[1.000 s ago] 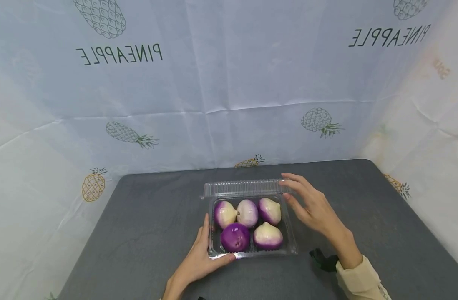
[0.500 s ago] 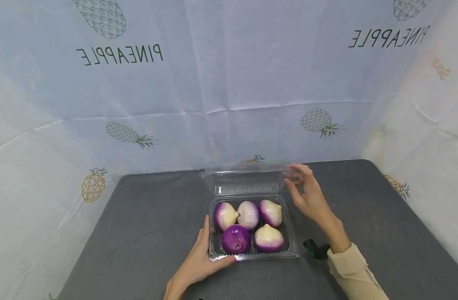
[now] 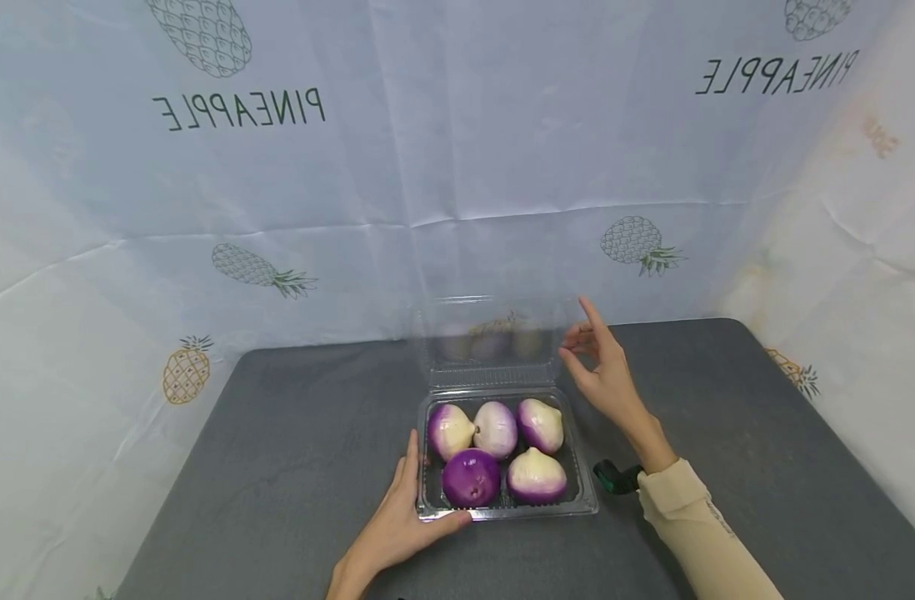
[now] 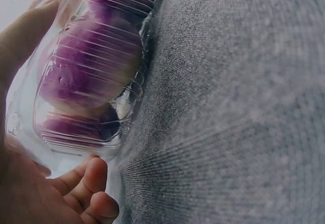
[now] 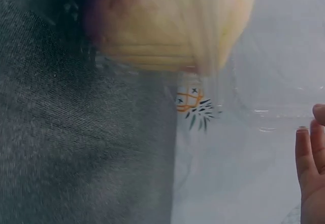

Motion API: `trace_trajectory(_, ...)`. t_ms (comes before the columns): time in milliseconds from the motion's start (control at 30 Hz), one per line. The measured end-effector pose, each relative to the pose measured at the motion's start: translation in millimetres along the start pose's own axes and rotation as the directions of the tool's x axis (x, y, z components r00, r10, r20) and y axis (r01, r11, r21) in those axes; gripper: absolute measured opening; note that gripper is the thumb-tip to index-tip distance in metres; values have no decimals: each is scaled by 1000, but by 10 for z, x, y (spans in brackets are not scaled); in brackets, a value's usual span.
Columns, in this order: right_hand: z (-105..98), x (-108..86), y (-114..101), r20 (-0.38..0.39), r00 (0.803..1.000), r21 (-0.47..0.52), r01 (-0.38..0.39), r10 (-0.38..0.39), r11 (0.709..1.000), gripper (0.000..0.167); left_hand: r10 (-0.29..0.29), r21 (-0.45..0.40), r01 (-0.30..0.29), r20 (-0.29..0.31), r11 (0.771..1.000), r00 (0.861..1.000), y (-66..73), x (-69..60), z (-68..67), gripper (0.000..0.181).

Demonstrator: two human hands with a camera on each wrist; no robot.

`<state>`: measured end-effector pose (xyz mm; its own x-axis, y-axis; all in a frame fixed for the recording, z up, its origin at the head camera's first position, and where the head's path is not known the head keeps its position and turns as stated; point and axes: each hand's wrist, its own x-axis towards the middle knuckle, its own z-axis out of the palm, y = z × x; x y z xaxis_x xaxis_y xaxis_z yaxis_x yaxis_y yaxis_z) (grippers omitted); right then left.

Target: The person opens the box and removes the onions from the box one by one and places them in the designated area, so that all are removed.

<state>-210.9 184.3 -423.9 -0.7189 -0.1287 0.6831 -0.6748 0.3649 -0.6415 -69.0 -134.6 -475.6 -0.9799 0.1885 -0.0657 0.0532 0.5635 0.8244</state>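
A clear plastic clamshell container (image 3: pixel 587 500) sits on the dark table with several purple and white onions (image 3: pixel 536 477) in its base. Its hinged see-through lid (image 3: pixel 495 310) stands raised at the back. My left hand (image 3: pixel 393 521) holds the near left corner, thumb along the front rim and index finger along the left side. In the left wrist view the other fingers (image 4: pixel 96 176) curl beside the container's ridged wall. My right hand (image 3: pixel 606 379) pinches the lid's right edge, index finger pointing up. The right wrist view shows its fingertips (image 5: pixel 303 145) at that edge.
The dark grey table (image 3: pixel 307 467) ends in front of a pale cloth backdrop (image 3: pixel 487 150) printed with pineapples. A small black object (image 3: pixel 618 478) is at the right wrist, by the cream sleeve (image 3: pixel 697 517).
The lid has swung up and back from low over the container's rear to nearly upright. My right hand moved up with it and slightly left. My left hand stayed at the corner.
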Motion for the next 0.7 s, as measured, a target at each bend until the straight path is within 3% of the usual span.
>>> trace_trajectory(300,87,50,154,95,983,84,-165,156,983,81,5,37,-5,-13,999,1000,13,2,3,136)
trace_trajectory(533,141,6,301,166,933,134,-341,318,930,81,15,34,-14,-18,999,1000,5,5,11,136)
trace_trajectory(700,163,-44,368,195,906,158,-408,377,899,79,-5,24,5,-18,1000,1000,4,6,12,137)
